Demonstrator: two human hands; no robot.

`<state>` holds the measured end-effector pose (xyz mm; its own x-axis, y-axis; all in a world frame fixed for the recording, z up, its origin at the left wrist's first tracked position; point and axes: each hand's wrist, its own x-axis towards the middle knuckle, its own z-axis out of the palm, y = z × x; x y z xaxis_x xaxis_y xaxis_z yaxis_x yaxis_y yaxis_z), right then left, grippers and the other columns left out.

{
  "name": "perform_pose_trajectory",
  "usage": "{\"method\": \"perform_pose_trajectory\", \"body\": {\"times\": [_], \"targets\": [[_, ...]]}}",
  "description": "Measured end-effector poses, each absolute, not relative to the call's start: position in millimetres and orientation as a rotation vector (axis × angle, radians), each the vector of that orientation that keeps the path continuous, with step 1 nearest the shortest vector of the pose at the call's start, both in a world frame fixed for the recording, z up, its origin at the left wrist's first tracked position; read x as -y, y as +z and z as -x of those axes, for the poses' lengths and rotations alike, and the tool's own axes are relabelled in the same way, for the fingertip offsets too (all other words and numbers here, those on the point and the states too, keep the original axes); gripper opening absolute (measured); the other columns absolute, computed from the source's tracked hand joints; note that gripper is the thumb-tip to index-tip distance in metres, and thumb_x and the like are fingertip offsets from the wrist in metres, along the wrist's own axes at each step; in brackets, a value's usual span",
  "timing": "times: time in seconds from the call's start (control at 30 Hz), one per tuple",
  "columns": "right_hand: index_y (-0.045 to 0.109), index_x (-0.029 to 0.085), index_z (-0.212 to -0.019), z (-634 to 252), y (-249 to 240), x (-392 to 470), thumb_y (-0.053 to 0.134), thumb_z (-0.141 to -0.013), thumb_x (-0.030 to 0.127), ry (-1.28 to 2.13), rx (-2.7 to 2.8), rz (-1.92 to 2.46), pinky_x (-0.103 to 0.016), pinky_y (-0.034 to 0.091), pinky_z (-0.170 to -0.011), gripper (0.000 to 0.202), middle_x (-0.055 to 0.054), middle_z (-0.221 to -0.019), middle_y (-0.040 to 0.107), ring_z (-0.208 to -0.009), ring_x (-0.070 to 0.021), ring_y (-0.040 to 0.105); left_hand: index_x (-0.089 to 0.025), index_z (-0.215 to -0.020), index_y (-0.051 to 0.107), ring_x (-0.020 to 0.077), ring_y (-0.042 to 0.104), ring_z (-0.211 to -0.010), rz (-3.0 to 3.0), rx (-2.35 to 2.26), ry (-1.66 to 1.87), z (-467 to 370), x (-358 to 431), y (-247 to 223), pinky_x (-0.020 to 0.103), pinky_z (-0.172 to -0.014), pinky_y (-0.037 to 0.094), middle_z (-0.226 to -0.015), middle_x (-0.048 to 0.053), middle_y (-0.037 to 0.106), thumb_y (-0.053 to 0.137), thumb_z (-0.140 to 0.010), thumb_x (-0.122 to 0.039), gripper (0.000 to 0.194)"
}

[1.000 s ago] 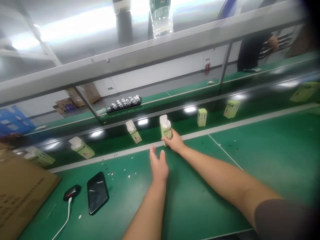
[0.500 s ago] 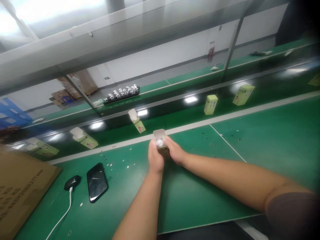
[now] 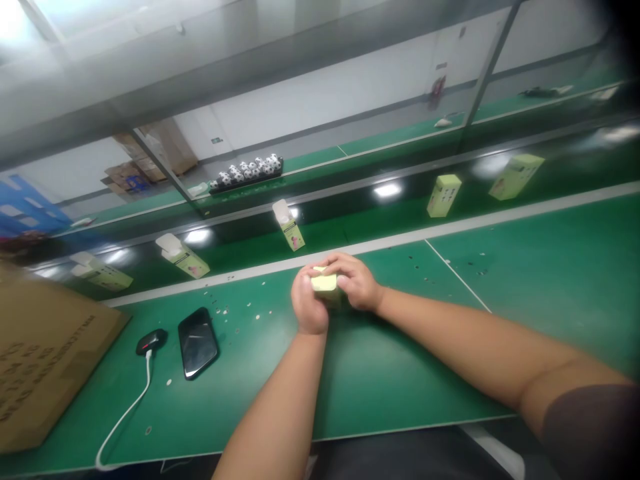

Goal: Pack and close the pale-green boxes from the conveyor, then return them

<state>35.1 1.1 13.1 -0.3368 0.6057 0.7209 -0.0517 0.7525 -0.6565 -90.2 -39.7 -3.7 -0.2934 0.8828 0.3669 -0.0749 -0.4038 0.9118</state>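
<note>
A small light-green carton [image 3: 325,283] is between my hands above the green tabletop, its top flap folded down. My left hand [image 3: 309,303] wraps round its left side, the thumb close to the top edge. On the other side my right hand [image 3: 361,283] grips the carton, its fingers reaching across the far edge of the lid. The carton's contents are hidden under the lid. Just beyond, an open-flapped carton [image 3: 290,227] sits on the dark green belt.
More cartons stand on the belt: open ones [image 3: 183,257] to the left, closed ones [image 3: 445,196] to the right. On the table lie a black phone [image 3: 199,343] and a small black device [image 3: 151,342] with a white cable. A large cardboard box [image 3: 55,353] occupies the left.
The carton's flap stood up with something whitish showing inside; now it is folded down over the top. Cartons on the belt have shifted rightward in view, and the camera view has moved slightly.
</note>
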Motion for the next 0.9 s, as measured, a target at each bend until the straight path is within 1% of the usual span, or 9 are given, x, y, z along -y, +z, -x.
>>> {"method": "perform_pose_trajectory", "body": {"times": [0.07,0.13,0.2,0.3,0.37,0.5,0.67,0.77,0.9], "targets": [[0.069,0.022,-0.099,-38.7,14.8,-2.6,0.054,-0.089,0.039,0.609,1.864,0.452,-0.041,0.051,-0.092,0.025,-0.008,-0.109,0.066,-0.102,-0.0228,0.063,-0.019,-0.093,0.057,0.0225,0.06,-0.107,-1.261,-1.054,1.827,88.6,39.2,-5.4,0.036,-0.096,0.048,-0.114,0.008,0.06,0.056,-0.089,-0.045,0.026],[0.069,0.022,-0.1,-38.5,17.3,-2.8,0.056,-0.089,0.035,0.516,1.879,0.499,-0.039,0.052,-0.09,0.021,-0.009,-0.106,0.067,-0.1,-0.022,0.063,-0.018,-0.096,0.057,0.0211,0.061,-0.104,-1.259,-1.051,1.856,87.2,37.2,-6.2,0.034,-0.094,0.049,-0.111,0.009,0.061,0.062,-0.087,-0.044,0.028],[0.069,0.022,-0.1,-36.4,19.5,-2.3,0.055,-0.091,0.034,0.455,1.875,0.524,-0.038,0.053,-0.087,0.021,-0.008,-0.103,0.069,-0.097,-0.0211,0.064,-0.018,-0.099,0.058,0.0201,0.062,-0.1,-1.252,-1.083,1.867,86.4,34.8,-6.3,0.033,-0.091,0.05,-0.108,0.009,0.063,0.062,-0.088,-0.048,0.033],[0.07,0.022,-0.098,-33.8,21.2,-1.2,0.056,-0.093,0.034,0.423,1.861,0.517,-0.036,0.053,-0.084,0.019,-0.006,-0.096,0.071,-0.089,-0.0195,0.066,-0.017,-0.096,0.058,0.0181,0.063,-0.089,-1.257,-1.113,1.889,85.8,32.5,-5.3,0.03,-0.083,0.051,-0.097,0.007,0.065,0.06,-0.087,-0.055,0.04],[0.07,0.022,-0.097,-33.6,20.7,-0.5,0.057,-0.093,0.033,0.407,1.856,0.505,-0.035,0.053,-0.083,0.018,-0.005,-0.094,0.071,-0.088,-0.0188,0.066,-0.017,-0.094,0.057,0.0158,0.062,-0.084,-1.255,-1.093,1.895,85.3,32.5,-4.1,0.028,-0.079,0.05,-0.091,0.005,0.064,0.058,-0.089,-0.055,0.039],[0.069,0.024,-0.111,-36.1,15.5,-0.1,0.053,-0.095,0.032,0.371,1.924,0.458,-0.036,0.054,-0.088,0.024,-0.008,-0.108,0.067,-0.099,-0.0201,0.064,-0.019,-0.095,0.055,0.0134,0.059,-0.085,-1.239,-1.025,1.886,83.7,35.0,-2.0,0.026,-0.082,0.048,-0.091,0.003,0.061,0.051,-0.095,-0.048,0.03],[0.063,0.027,-0.124,-38.6,8.6,-0.6,0.049,-0.096,0.031,0.293,2.013,0.42,-0.039,0.053,-0.093,0.031,-0.009,-0.121,0.062,-0.109,-0.0224,0.061,-0.019,-0.097,0.055,0.0146,0.058,-0.089,-1.24,-1.022,1.892,82.7,37.1,-1.3,0.027,-0.085,0.047,-0.096,0.004,0.06,0.049,-0.096,-0.047,0.028],[0.062,0.025,-0.125,-38.1,8.7,1.9,0.05,-0.095,0.03,0.321,1.988,0.441,-0.04,0.053,-0.095,0.032,-0.01,-0.121,0.062,-0.11,-0.0232,0.06,-0.019,-0.096,0.054,0.0137,0.058,-0.086,-1.214,-1.023,1.864,83.6,35.8,-2.7,0.026,-0.082,0.047,-0.094,0.003,0.059,0.051,-0.094,-0.049,0.03],[0.065,0.023,-0.117,-37.6,12.1,4.7,0.05,-0.094,0.027,0.375,1.926,0.473,-0.038,0.053,-0.093,0.027,-0.009,-0.111,0.064,-0.104,-0.0218,0.061,-0.019,-0.095,0.053,0.0136,0.059,-0.082,-1.21,-1.016,1.819,85.3,33.2,-6.0,0.026,-0.079,0.048,-0.092,0.003,0.06,0.056,-0.089,-0.055,0.037]]}}
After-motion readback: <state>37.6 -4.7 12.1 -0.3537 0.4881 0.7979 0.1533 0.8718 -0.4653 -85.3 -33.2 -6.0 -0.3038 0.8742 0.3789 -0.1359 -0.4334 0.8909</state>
